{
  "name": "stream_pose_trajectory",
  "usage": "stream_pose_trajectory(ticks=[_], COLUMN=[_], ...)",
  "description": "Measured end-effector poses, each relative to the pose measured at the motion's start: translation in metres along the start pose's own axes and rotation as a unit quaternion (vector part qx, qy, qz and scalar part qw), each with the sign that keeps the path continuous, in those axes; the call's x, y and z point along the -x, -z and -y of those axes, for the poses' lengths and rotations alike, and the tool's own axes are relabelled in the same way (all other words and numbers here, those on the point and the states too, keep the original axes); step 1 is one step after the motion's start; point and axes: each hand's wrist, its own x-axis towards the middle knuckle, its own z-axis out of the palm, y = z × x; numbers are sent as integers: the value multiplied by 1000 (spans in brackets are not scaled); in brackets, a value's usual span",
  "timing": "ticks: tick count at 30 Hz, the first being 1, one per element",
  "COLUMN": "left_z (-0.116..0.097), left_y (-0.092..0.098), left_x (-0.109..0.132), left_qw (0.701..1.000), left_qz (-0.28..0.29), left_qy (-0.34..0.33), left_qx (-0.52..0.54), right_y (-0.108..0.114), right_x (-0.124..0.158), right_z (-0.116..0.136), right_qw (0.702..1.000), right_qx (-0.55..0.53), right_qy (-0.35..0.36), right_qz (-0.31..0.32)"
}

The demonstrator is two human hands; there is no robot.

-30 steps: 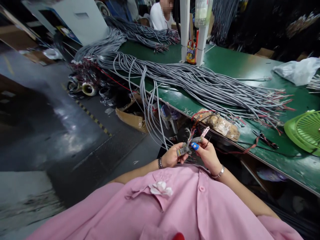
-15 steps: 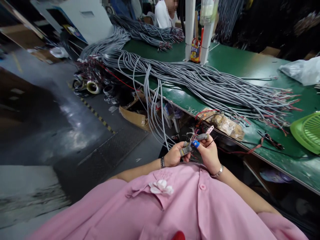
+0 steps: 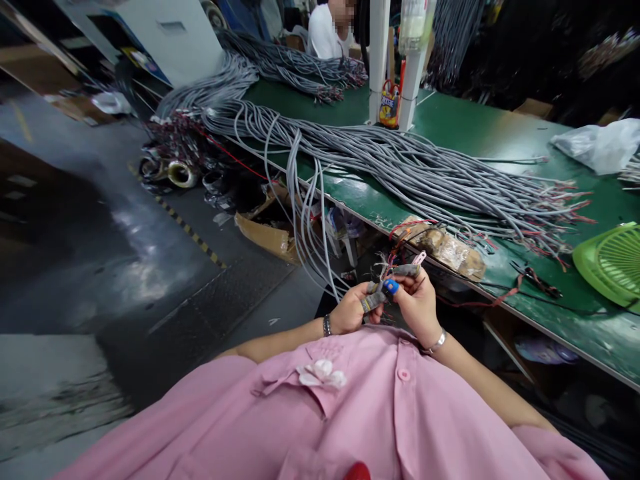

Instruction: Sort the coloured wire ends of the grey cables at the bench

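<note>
My left hand [image 3: 353, 308] and my right hand [image 3: 416, 297] meet in front of my waist, just off the table edge. Both have closed fingers on the stripped wire ends [image 3: 384, 268] of grey cables. Grey finger covers wrap some fingertips, and a blue cover [image 3: 391, 286] sits on the right thumb. A small pink-white strip with holes [image 3: 419, 258] sticks up beside the right fingers. Several grey cables [image 3: 320, 233] hang from the table down toward my left hand. What exactly is pinched between the fingertips is too small to make out.
A long bundle of grey cables [image 3: 380, 157] with red-and-white ends lies along the green table [image 3: 475, 120]. A taped block [image 3: 450, 248], pliers [image 3: 537, 279] and a green fan-like basket [image 3: 613, 263] lie near its edge. A cardboard box [image 3: 265, 230] stands below. Across the table is another person [image 3: 325, 30].
The view has shifted very slightly, so the table things appear a little to the left. Both hands keep nearly the same place and grip.
</note>
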Motion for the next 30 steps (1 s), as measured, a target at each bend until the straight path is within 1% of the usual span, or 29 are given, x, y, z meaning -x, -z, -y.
stream_pose_trajectory(ticks=[4, 6, 9, 12, 14, 16, 19, 22, 25, 27, 30], left_z=[2, 4, 4, 3, 4, 4, 5, 5, 4, 4, 6], left_y=[-1, 0, 1, 3, 3, 2, -1, -3, -3, -2, 0], left_x=[0, 0, 0, 1, 1, 1, 0, -1, 0, 0, -1], left_qw=[1000, 999, 999, 1000, 999, 999, 996, 991, 989, 989, 988], left_qz=[2, -9, -23, -24, -24, -22, -21, -19, -18, -27, -46], left_qy=[5, 12, 12, 3, -6, -14, -25, -35, -30, -27, -35], left_qx=[22, 30, 24, 18, 26, 45, 89, 130, 145, 146, 140], right_y=[-3, -5, -6, -7, -8, -11, -17, -20, -19, -17, -13], right_x=[-1, -2, -4, -6, -6, -5, -4, -2, -2, -2, -2], right_z=[2, 4, 6, 5, 5, 5, 9, 14, 17, 18, 16], right_qw=[999, 999, 998, 998, 998, 998, 999, 991, 977, 970, 976], right_qx=[-13, 7, 44, 55, 54, 35, -37, -124, -180, -201, -179], right_qy=[15, 19, 26, 30, 37, 42, 35, -17, -74, -86, -60], right_qz=[36, 46, 35, 7, -1, 1, 5, 41, 89, 105, 107])
